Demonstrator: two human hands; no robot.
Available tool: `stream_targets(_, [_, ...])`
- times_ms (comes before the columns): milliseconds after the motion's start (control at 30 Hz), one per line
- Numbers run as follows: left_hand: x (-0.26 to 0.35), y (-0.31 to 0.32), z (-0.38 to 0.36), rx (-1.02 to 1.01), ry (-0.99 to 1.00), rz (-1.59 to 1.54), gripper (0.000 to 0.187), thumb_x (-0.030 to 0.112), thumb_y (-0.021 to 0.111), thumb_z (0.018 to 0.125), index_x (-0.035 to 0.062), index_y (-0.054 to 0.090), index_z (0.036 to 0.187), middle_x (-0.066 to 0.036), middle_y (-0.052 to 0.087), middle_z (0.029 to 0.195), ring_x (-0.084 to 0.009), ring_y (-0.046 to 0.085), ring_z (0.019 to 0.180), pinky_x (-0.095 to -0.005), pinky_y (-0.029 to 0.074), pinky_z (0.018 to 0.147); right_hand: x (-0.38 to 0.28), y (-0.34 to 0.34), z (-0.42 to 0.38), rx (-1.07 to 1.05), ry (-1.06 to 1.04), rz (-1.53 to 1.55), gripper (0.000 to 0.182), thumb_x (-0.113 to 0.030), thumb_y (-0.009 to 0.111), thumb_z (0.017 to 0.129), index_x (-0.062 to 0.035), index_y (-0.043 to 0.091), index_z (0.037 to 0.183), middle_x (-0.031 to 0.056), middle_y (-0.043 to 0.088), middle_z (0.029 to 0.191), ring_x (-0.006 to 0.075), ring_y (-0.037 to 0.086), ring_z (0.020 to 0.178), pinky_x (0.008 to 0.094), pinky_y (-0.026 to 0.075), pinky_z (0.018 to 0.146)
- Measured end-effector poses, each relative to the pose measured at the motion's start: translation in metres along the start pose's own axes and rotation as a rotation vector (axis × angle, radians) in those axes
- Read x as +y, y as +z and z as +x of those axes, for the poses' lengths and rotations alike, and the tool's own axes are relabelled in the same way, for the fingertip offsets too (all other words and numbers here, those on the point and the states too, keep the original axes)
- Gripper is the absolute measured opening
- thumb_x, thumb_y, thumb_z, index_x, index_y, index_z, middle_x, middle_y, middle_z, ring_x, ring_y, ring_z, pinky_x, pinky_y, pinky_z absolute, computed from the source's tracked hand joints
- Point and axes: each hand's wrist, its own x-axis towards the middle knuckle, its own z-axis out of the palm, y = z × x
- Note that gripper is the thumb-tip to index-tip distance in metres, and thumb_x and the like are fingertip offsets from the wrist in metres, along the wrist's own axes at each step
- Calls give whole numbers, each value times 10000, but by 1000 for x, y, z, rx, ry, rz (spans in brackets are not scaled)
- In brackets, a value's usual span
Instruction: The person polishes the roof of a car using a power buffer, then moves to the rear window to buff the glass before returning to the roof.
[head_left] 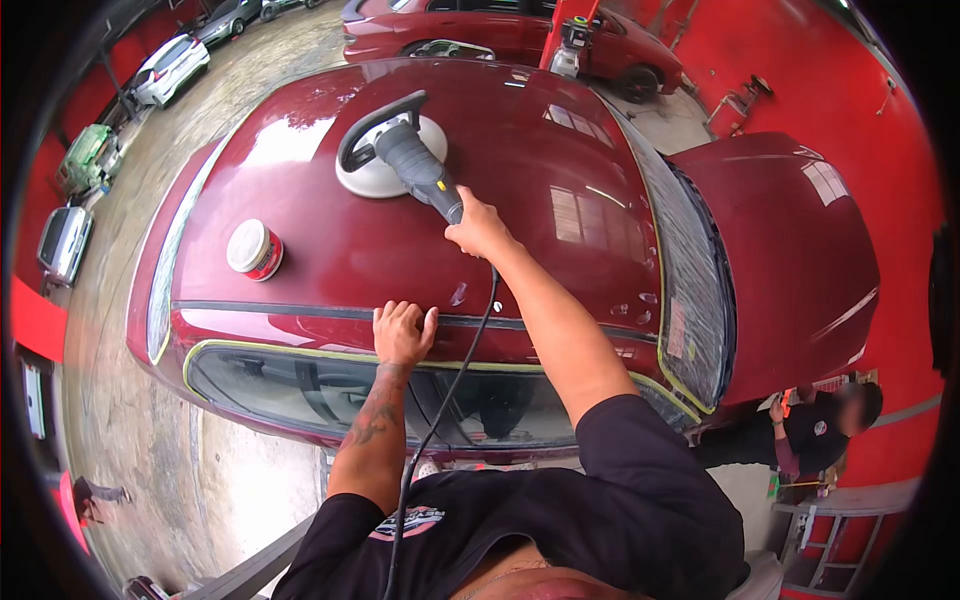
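My right hand (482, 226) is closed around the rear grip of a black car polisher (410, 160). A looped handle sits at its front, and its round pale pad (370, 182) lies on the glossy dark red car roof (330, 230). My left hand (404, 332) rests on the near edge of the roof, fingers bent over the surface and thumb apart, holding nothing. From the polisher, a black cord (455, 390) runs down past my left forearm. A small tub (256, 250) with a white lid and red label stands on the roof, left of the polisher.
Yellow-green tape and clear plastic cover the windshield (690, 300); tape also edges the side windows (300, 385). Another red car (480, 30) stands beyond. A person in black (815, 430) is at lower right, near a metal ladder (835, 545). Other cars line the left.
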Motion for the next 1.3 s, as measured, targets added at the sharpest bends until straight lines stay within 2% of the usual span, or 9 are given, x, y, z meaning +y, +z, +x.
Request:
stream_targets(100, [-1, -1, 1, 3, -2, 2, 383, 314, 732, 914, 110, 522, 668, -42, 540, 697, -286, 556, 750, -436, 404, 709, 1, -6, -10, 5, -7, -23, 839, -166, 705, 801, -103, 364, 1565, 306, 672, 1252, 452, 678, 1150, 501, 568, 972])
stream_targets(200, [-1, 0, -2, 0, -7, -2, 385, 317, 729, 918, 108, 522, 670, -44, 543, 702, -287, 556, 755, -436, 406, 714, 7, -30, -25, 5, 74, 25, 815, -144, 688, 808, -86, 369, 1556, 278, 721, 1106, 393, 758, 907, 470, 622, 796])
stream_targets(233, [-1, 1, -2, 2, -6, -4, 386, 318, 728, 920, 108, 522, 670, -44, 544, 703, -287, 556, 757, -436, 406, 716, 10, -41, -30, 19, 114, 64, 791, -124, 688, 812, -73, 381, 1540, 234, 737, 967, 297, 743, 662, 420, 613, 604])
stream_targets(300, [-1, 1, -2, 1, 0, -1, 393, 323, 725, 925, 105, 520, 671, -47, 548, 706, -288, 557, 759, -440, 405, 718, 30, -55, -34, 96, 174, 110, 784, -116, 710, 808, -73, 394, 1524, 208, 735, 920, 239, 716, 599, 391, 594, 542])
stream_targets(567, [1, 1, 0, 6, 15, 1, 403, 315, 722, 930, 99, 516, 660, -50, 540, 698, -291, 538, 738, -439, 392, 709, 131, -129, -48, 372, 308, 309, 529, -5, 705, 815, -39, 459, 1283, 96, 626, 735, 178, 623, 527, 365, 510, 417])
stream_targets(767, [3, -1, -1, -7, -5, 8, 405, 300, 723, 927, 107, 498, 651, -43, 517, 680, -283, 535, 734, -433, 390, 713, 198, -176, -63, 430, 349, 414, 381, 3, 711, 816, -45, 510, 1136, 109, 629, 740, 202, 635, 533, 383, 536, 426])
stream_targets(867, [4, -1, 0, 5, 2, 17, 405, 302, 728, 922, 113, 500, 646, -35, 518, 675, -278, 537, 731, -432, 392, 711, 198, -184, -76, 586, 463, 430, 320, 9, 704, 820, -39, 514, 1074, 111, 609, 780, 211, 631, 542, 399, 549, 435])
stream_targets(1067, [5, 1, 0, -6, -5, 30, 410, 315, 735, 916, 122, 506, 637, -23, 518, 668, -269, 539, 724, -435, 394, 701, 188, -185, -75, 480, 449, 376, 396, -15, 704, 826, -41, 481, 1152, 121, 620, 792, 208, 633, 543, 386, 536, 420])
stream_targets(1300, [4, -3, 2, 26, 27, 19, 416, 307, 753, 897, 123, 501, 622, -34, 526, 658, -271, 547, 714, -428, 398, 691, 121, -116, 5, 340, 210, 295, 419, -16, 724, 796, -35, 474, 1132, 107, 630, 740, 191, 622, 496, 380, 511, 400])
